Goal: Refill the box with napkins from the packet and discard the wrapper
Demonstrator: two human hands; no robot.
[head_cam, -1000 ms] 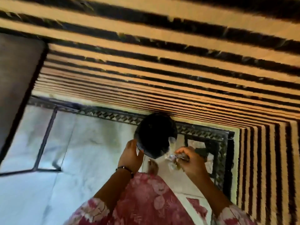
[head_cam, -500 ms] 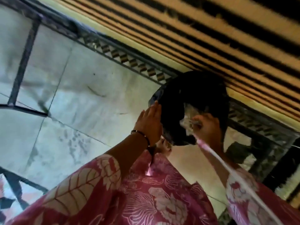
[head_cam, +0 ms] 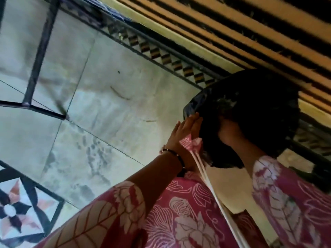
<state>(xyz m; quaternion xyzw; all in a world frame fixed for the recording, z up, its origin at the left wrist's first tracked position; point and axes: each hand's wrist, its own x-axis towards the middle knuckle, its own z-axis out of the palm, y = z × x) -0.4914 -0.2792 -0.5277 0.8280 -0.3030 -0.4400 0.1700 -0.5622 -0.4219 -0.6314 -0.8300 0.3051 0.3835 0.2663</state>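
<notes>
A black bin (head_cam: 250, 97) lined with a dark bag stands on the floor at the right, against a striped wall. My left hand (head_cam: 184, 133) lies flat against the bin's near rim with the fingers stretched out. My right hand (head_cam: 231, 133) reaches down into the bin's mouth, and its fingers are lost in the dark inside. The clear wrapper cannot be made out. Neither the napkin box nor the packet is in view.
Pale marble floor (head_cam: 100, 122) spreads to the left, with dark inlay lines and a patterned border (head_cam: 161, 54) along the wall. A flower-pattern tile (head_cam: 16, 210) sits at the lower left. My pink floral clothing (head_cam: 179, 221) and a white cord (head_cam: 215, 194) fill the bottom.
My right hand, which held the crumpled clear wrapper above the bin, has gone down inside it and the wrapper is out of sight. The view has tilted and moved closer to the bin.
</notes>
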